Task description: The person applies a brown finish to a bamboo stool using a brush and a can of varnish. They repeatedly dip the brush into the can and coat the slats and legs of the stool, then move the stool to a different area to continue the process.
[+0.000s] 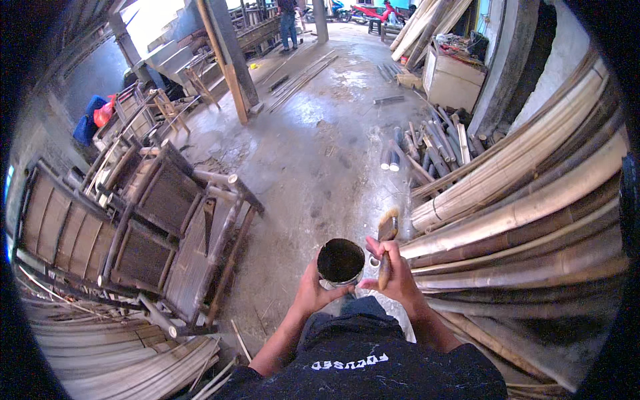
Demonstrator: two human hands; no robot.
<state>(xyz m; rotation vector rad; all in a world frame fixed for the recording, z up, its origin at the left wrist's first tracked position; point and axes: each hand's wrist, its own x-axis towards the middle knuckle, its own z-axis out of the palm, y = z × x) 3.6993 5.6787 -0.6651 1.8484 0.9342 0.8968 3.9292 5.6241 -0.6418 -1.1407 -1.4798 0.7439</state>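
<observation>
A round can (341, 261) with a dark inside is held in front of my body, its open top facing up. My left hand (313, 287) is wrapped round the can's left side and underside. In my right hand (399, 275) is a paintbrush (387, 230), gripped by its wooden handle with the pale bristles pointing up and away from me. The right thumb reaches toward the can's lower right side; whether it touches is hard to make out. How full the can is, I cannot tell in its dark interior.
Bamboo chairs (170, 233) stand at the left. Long bamboo poles (527, 227) lean along the right side. Cut bamboo pieces (437, 147) lie on the floor ahead, before a pale cabinet (453, 79). Split strips (133, 367) lie at lower left. A person (288, 27) stands far off near a post (233, 60).
</observation>
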